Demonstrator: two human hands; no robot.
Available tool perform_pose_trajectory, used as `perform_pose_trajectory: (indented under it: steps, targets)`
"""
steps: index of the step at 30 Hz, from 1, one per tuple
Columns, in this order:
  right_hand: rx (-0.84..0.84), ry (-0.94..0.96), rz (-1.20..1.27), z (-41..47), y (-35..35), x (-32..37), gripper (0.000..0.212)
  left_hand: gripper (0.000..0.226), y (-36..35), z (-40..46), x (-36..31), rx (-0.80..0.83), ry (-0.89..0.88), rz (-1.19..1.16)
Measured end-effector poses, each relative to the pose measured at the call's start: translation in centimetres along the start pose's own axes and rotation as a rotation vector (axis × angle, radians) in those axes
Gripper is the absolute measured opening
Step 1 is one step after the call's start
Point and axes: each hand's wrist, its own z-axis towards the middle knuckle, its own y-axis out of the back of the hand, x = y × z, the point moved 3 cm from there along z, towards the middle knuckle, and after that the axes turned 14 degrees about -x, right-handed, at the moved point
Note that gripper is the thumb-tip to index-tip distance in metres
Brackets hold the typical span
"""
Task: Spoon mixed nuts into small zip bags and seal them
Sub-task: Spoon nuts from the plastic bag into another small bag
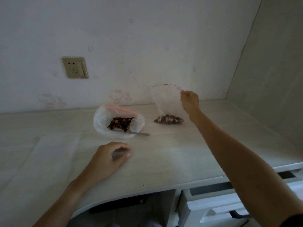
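Observation:
A small clear zip bag (165, 102) with a red strip along its top stands upright at the back of the table, with mixed nuts (168, 120) in its bottom. My right hand (189, 101) pinches the bag's upper right corner. To the left lies a large white plastic bag (101, 123), open, with dark mixed nuts (121, 124) inside. A metal spoon (139, 133) rests in it, handle pointing right over the rim. My left hand (113, 155) rests on the table in front of the large bag, fingers loosely curled, blurred, and it seems to hold nothing.
The pale table (172, 158) has a curved front edge. A wall with a socket (75, 67) rises behind. A side wall closes the right. White drawers (213, 208) sit below the table at the right.

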Motion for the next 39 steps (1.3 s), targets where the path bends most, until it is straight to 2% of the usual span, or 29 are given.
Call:
perform_pose_trajectory:
  steps: [3, 8, 11, 14, 16, 18, 21, 22, 24, 27, 30, 36, 39]
  targets:
    - [-0.006, 0.120, 0.066, -2.6, 1.0, 1.6, 0.033, 0.018, 0.2, 0.0, -0.9, -0.015, 0.013, -0.032]
    - [0.250, 0.297, 0.090, -10.3, 0.0, 3.8, 0.018, 0.015, 2.2, 0.1, -2.2, -0.181, -0.011, -0.073]
    - [0.392, 0.449, 0.085, -15.4, -1.2, 3.9, 0.020, 0.014, 5.0, 0.4, -2.0, -0.295, -0.052, -0.045]
    - [0.521, 0.651, 0.079, -20.8, -2.6, 3.8, 0.021, 0.007, 9.6, 0.1, -0.2, -0.569, 0.029, 0.138]
    - [0.642, 0.818, -0.042, -23.6, -4.0, 3.3, 0.026, 0.020, 12.6, 0.2, 1.9, -0.680, 0.205, 0.365]
    - [0.745, 0.939, -0.168, -25.5, -5.1, 2.6, 0.030, 0.036, 14.4, 0.1, 4.1, -0.569, 0.423, 0.587]
    - [0.686, 1.112, -0.185, -27.1, -5.9, 2.0, 0.029, 0.056, 14.7, -0.8, 6.3, -0.339, 0.554, 0.796]
    - [0.658, 1.104, -0.165, -27.2, -6.0, 1.8, 0.027, 0.056, 14.5, -1.3, 6.8, -0.328, 0.537, 0.846]
    - [0.632, 1.036, -0.106, -26.8, -6.0, 1.4, 0.021, 0.042, 14.4, -1.8, 7.3, -0.418, 0.479, 0.836]
    - [0.704, 0.761, 0.025, -25.6, -6.3, 0.9, 0.011, 0.023, 15.0, -2.1, 7.5, -0.538, 0.464, 0.745]
    - [0.765, 0.483, 0.094, -25.0, -6.6, 0.6, 0.011, 0.018, 15.5, -2.4, 7.2, -0.632, 0.435, 0.636]
    - [0.757, 0.392, 0.124, -24.9, -6.3, 0.6, 0.009, 0.012, 17.0, -3.2, 3.9, -0.966, 0.260, 0.325]
    - [0.776, 0.344, 0.133, -24.9, -5.9, 1.2, 0.009, 0.012, 17.1, -2.7, 0.3, -0.999, 0.056, 0.290]
